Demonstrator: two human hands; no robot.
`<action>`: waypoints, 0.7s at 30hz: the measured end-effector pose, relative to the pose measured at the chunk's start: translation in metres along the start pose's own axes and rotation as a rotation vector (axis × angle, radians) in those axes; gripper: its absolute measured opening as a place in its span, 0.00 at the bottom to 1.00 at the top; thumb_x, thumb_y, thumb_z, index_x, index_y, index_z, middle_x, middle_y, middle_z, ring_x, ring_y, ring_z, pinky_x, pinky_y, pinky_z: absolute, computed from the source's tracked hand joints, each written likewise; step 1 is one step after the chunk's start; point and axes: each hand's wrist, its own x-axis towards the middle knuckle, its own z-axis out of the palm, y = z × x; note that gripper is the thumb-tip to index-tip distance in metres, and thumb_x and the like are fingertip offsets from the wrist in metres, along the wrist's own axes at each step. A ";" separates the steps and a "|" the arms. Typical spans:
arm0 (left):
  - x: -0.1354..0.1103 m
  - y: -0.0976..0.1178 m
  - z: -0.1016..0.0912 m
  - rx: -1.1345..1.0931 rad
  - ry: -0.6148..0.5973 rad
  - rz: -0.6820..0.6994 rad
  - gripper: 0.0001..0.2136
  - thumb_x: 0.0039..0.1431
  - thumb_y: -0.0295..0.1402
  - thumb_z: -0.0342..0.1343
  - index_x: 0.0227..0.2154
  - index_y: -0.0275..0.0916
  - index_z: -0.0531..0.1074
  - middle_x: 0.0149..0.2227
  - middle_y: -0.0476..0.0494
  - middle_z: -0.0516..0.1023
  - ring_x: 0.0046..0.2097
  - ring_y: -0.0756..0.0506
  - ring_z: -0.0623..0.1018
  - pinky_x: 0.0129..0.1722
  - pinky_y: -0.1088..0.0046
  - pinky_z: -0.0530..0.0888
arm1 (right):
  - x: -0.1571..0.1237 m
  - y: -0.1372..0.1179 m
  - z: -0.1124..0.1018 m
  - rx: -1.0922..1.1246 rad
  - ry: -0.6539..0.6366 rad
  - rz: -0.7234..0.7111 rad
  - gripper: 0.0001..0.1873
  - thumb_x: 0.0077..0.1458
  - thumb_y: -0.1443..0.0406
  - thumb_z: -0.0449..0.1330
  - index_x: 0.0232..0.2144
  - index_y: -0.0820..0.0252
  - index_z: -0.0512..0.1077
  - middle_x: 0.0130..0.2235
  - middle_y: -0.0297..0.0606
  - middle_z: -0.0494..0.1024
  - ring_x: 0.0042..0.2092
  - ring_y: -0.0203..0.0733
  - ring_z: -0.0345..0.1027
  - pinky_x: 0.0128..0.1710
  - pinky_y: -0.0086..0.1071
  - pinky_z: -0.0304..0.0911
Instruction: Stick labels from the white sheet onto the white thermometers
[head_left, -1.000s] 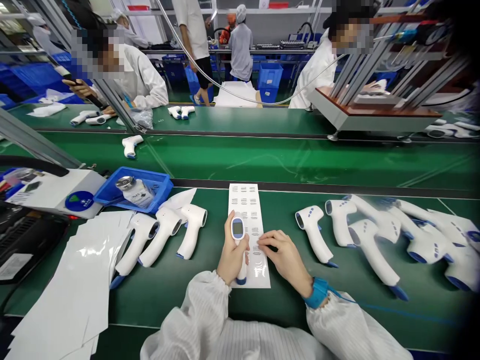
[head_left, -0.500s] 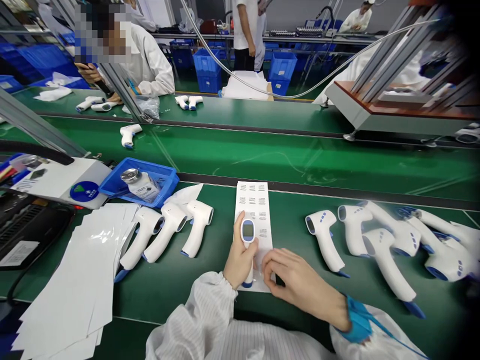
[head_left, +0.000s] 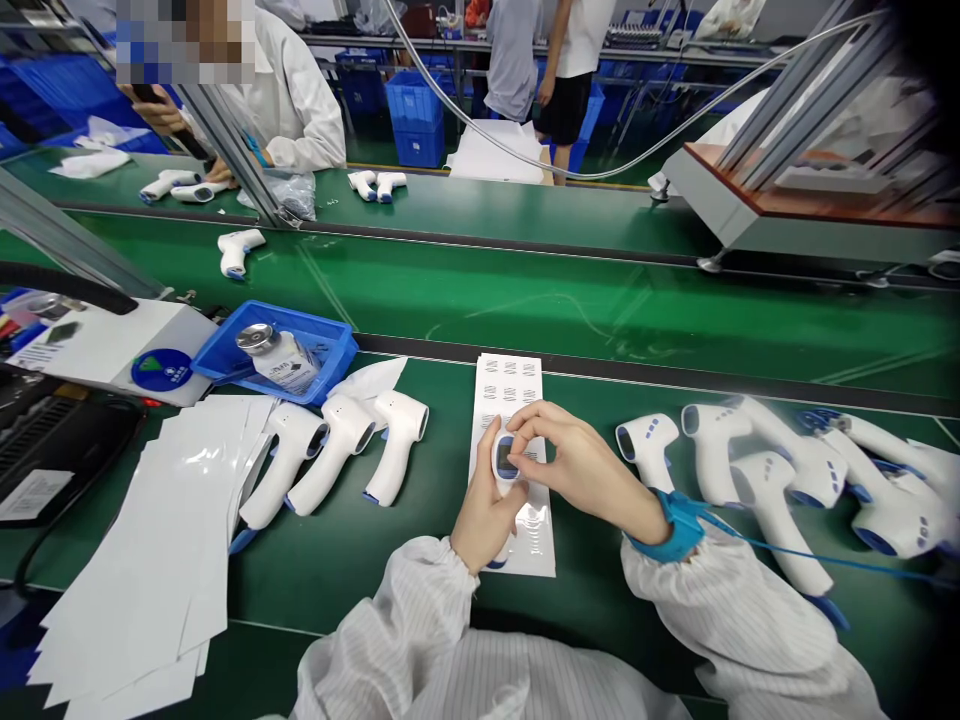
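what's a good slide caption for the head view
Left hand holds a thermometer over a label sheet while the right hand touches its screen; more thermometers lie either side.

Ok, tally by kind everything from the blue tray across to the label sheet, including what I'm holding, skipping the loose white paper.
Thermometers lying on the bench: 3
Thermometer held in left hand: 1
Label sheet: 1
Blue tray: 1
Bottle in the tray: 1
Total: 7
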 end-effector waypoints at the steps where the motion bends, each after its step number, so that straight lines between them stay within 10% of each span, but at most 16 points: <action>1: 0.000 0.000 0.000 0.007 -0.002 0.010 0.36 0.60 0.32 0.53 0.66 0.59 0.42 0.68 0.43 0.49 0.26 0.55 0.70 0.16 0.80 0.66 | 0.001 0.000 -0.001 0.014 -0.003 0.005 0.08 0.50 0.74 0.60 0.26 0.56 0.71 0.43 0.33 0.75 0.44 0.40 0.70 0.45 0.35 0.64; 21: -0.002 -0.002 -0.003 -0.008 -0.034 0.028 0.38 0.55 0.26 0.49 0.67 0.55 0.42 0.62 0.39 0.60 0.27 0.52 0.69 0.21 0.75 0.71 | 0.011 0.001 -0.009 0.012 -0.035 0.053 0.07 0.48 0.74 0.59 0.25 0.57 0.71 0.38 0.31 0.79 0.39 0.38 0.72 0.41 0.31 0.65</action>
